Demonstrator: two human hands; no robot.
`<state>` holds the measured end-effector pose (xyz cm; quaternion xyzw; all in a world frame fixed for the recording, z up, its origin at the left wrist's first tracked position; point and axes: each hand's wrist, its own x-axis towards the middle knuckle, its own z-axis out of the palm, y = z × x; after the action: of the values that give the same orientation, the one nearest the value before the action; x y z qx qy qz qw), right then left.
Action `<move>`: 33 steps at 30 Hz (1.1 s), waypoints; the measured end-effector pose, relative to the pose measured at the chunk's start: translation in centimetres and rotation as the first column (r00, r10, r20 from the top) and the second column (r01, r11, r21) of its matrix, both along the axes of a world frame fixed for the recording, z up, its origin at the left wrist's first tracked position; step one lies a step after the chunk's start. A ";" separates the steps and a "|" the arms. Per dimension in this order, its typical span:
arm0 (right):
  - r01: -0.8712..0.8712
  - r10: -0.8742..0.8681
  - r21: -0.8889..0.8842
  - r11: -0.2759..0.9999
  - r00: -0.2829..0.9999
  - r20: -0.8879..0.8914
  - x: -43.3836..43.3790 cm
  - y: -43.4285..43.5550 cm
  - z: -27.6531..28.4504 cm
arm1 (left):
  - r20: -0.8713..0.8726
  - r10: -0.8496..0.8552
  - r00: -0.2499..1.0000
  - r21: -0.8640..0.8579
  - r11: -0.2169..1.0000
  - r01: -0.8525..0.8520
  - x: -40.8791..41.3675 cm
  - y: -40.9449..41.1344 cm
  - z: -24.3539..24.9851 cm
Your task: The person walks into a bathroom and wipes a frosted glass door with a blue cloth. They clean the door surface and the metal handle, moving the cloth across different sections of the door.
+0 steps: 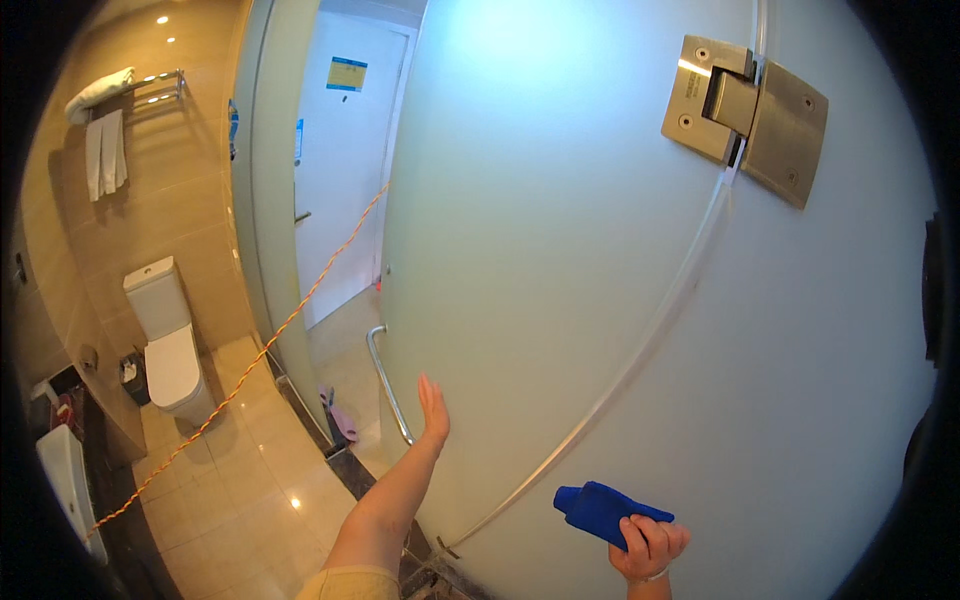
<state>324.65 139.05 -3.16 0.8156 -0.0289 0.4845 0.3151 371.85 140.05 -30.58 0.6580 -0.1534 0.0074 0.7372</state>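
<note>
A frosted glass door (525,300) with a chrome bar handle (390,386) fills the middle of the view. My left hand (433,409) is raised at the glass just right of the handle, fingers extended and holding nothing; whether the palm touches the glass I cannot tell. At the lower right, my right hand (646,544) grips a folded blue cloth (604,511) in front of the frosted panel. A brushed metal hinge (746,116) joins the glass panels at the upper right, above a clear seal strip (637,360).
A twisted red and yellow cord (300,307) stretches diagonally across the left side. Beyond it are a white toilet (172,367), a small bin (133,379), a towel rack (157,86) and a washbasin (71,480). A white door (349,165) shows through the doorway, with pink slippers (341,420) on the floor.
</note>
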 end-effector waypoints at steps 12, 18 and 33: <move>0.020 -0.021 -0.017 1.000 0.999 -0.050 1.0 0.5 2.5 | -0.080 -0.191 0.978 0.068 0.978 0.196 -1.0 -1.2 4.0; 0.016 -0.016 0.017 1.000 1.000 -0.012 1.2 0.8 2.9 | -0.110 -0.389 0.915 0.153 0.903 0.402 -0.3 1.4 7.6; -0.058 0.042 0.181 0.982 0.995 0.089 3.9 1.7 4.8 | 0.957 -0.285 0.053 0.271 0.944 0.186 -26.3 13.1 29.8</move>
<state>328.52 140.74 1.67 0.8204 -0.0660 0.5215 0.2251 345.56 153.14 -0.80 0.4745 -0.7112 0.3196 0.4085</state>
